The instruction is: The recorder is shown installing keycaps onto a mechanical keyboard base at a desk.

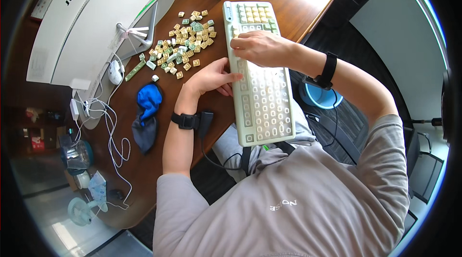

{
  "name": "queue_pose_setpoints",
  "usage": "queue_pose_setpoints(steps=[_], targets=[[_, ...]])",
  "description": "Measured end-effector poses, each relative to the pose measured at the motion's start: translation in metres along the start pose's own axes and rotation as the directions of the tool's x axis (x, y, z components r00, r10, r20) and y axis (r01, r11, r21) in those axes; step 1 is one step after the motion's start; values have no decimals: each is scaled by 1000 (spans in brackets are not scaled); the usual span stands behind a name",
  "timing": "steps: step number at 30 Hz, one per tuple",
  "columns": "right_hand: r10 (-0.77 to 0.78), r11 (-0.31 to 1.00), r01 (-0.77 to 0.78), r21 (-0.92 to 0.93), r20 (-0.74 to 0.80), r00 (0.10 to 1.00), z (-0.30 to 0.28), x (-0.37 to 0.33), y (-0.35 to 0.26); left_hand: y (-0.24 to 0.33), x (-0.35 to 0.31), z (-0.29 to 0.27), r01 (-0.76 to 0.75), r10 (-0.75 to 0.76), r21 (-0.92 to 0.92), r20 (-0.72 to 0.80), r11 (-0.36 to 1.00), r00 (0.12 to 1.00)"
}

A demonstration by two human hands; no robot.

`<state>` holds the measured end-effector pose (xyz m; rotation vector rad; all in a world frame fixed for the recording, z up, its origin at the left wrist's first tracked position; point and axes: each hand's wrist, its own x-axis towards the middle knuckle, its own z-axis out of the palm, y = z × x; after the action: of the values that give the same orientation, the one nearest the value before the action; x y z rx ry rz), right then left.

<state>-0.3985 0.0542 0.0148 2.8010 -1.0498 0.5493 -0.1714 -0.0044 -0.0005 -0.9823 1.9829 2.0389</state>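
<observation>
A pale green keyboard (pixel 268 108) lies lengthwise before me, its far end over the wooden table and its near end over my lap. Cream and green keycaps cover the far end. Lower down, most switches show bare and whitish. My left hand (pixel 214 78) grips the keyboard's left edge, thumb on top and fingers partly hidden beneath. Above the boundary between capped and bare keys, my right hand (pixel 262 46) is closed in a pinch; whatever its fingertips hold is hidden. Loose keycaps (pixel 185 45) lie scattered left of the keyboard, with a long green spacebar (pixel 135 71) beside them.
A large white monitor (pixel 91 21) stands on the left of the wooden table (pixel 207 108). Near it are tangled white cables (pixel 110 134), a blue and grey pouch (pixel 147 112) and a small fan (pixel 81 211). A blue bin (pixel 320 96) sits on the floor at right.
</observation>
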Motion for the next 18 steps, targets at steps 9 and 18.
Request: queue_pose_setpoints(steps=[9,18], targets=[[236,963,-248,103,115,965,-2,11,-13,0,-3,3,-22,22,-7,-31,1000,999],[418,875,-450,179,190,889,-6,21,-17,1,-3,4,-37,38,34,-25,999,999]])
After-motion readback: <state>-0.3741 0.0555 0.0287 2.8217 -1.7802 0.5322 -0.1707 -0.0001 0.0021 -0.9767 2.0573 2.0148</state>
